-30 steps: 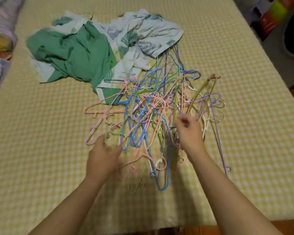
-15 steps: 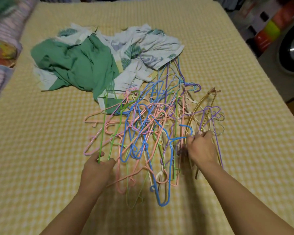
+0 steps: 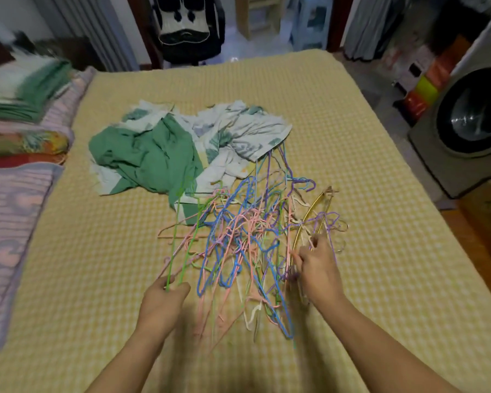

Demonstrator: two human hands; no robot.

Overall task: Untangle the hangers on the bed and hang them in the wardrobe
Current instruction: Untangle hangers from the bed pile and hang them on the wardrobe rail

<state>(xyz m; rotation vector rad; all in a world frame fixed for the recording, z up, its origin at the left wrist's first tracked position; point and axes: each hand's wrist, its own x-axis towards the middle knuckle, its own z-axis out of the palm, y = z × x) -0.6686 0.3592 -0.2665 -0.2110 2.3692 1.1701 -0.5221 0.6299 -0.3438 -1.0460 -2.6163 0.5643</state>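
A tangled pile of thin hangers in pink, blue, green, purple and gold lies on the yellow checked bed. My left hand grips a green hanger by its lower end; the hanger rises steeply out of the pile's left side. My right hand is at the pile's right side, its fingers curled round gold and purple hangers. Which single hanger it holds I cannot tell. No wardrobe is in view.
A crumpled green and white leaf-print cloth lies behind the pile, over some hanger tips. Striped pillows and folded bedding line the left edge. A black chair stands past the bed's far end, a round-doored machine at the right.
The view has tilted up, showing the room. My left hand has lifted the green hanger higher out of the pile. My right hand has shifted right and nearer, holding gold and purple hangers.
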